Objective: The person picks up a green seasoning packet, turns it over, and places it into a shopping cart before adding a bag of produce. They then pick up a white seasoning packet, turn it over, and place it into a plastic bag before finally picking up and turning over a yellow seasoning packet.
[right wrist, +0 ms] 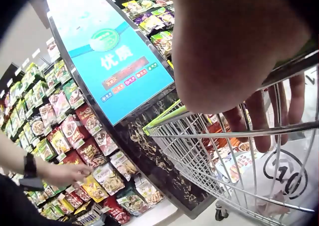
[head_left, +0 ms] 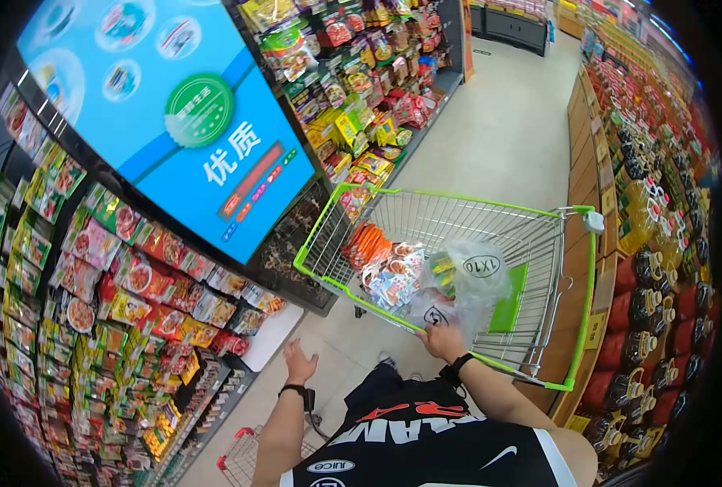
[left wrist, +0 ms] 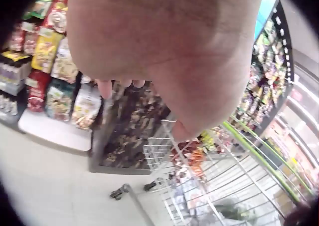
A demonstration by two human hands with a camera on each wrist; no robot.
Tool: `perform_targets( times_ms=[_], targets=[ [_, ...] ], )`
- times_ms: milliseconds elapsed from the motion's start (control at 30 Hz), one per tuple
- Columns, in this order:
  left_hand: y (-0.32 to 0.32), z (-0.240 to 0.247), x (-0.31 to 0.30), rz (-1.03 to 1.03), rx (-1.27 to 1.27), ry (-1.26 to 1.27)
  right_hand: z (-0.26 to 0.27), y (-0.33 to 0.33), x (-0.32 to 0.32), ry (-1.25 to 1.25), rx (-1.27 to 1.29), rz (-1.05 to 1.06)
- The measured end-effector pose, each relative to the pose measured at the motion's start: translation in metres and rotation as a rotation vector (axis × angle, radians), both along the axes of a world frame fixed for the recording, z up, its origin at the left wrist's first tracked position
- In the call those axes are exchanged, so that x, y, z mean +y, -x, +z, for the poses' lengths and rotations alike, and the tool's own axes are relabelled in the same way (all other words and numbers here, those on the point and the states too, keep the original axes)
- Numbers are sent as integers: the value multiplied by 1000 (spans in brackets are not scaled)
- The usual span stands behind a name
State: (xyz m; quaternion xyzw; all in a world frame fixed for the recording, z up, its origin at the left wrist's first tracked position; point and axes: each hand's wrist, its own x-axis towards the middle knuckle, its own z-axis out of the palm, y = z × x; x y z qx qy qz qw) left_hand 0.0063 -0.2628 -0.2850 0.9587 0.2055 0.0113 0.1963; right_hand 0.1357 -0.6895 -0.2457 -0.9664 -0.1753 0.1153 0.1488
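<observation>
A wire shopping cart with a green rim (head_left: pixel 590 308) stands in front of the person. The right hand (head_left: pixel 440 341) grips its near side rim; the right wrist view shows this hand (right wrist: pixel 239 52) with fingers hooked over the rim beside the wires. Held in the air left of the cart, the left hand (head_left: pixel 299 363) is empty, fingers spread; its palm (left wrist: pixel 164 47) fills the top of the left wrist view. Inside the cart lie orange packets (head_left: pixel 366 244), white-and-blue printed packs (head_left: pixel 393 280) and clear plastic bags (head_left: pixel 491 284), one with something green and yellow inside.
Racks of hanging food packets (head_left: pixel 142 284) stand at left, beside a tall blue display screen (head_left: pixel 223 105) on a dark marbled base (head_left: pixel 292 252). Wooden shelving at right holds dark bottles (head_left: pixel 637 308). A pale-floored aisle (head_left: pixel 491 122) runs ahead. Another cart (head_left: pixel 243 454) is at lower left.
</observation>
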Motion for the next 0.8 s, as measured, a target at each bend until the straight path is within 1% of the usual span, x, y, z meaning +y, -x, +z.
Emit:
perform_targets(
  times_ms=[33,100,200,233,300,333,367,433,467,567,667,800],
  targets=[
    [-32,19,-7,-64,-34,26,-2,2,-4,-36,-25,3],
    [-87,22,-12,-176,-131,-5,-2,5,-10,-104,-72,18],
    [-156,4,-27,-129,-174,100,19,6,-22,-153,-59,5],
    [-171,5,-41,-103,-139,-15,21,5,-24,-160,-46,-13],
    [-198,20,-70,-60,-78,-242,11,5,-33,-47,22,1],
    [-207,19,-70,-212,-107,-300,16,5,-37,-12,44,0],
    [-216,14,-68,-366,-45,-309,20,2,-40,24,68,-1],
    [-235,4,-60,-670,80,-320,19,-8,-48,81,201,32],
    [-238,-4,-56,-756,41,-334,19,-14,-55,117,277,54],
    [-246,-3,-60,-733,119,-6,21,-32,-63,125,312,20],
    [-260,9,-69,-723,101,22,12,-47,-72,41,284,0],
    [-285,1,-81,-727,86,59,13,-74,-83,-25,312,-19]
  ],
)
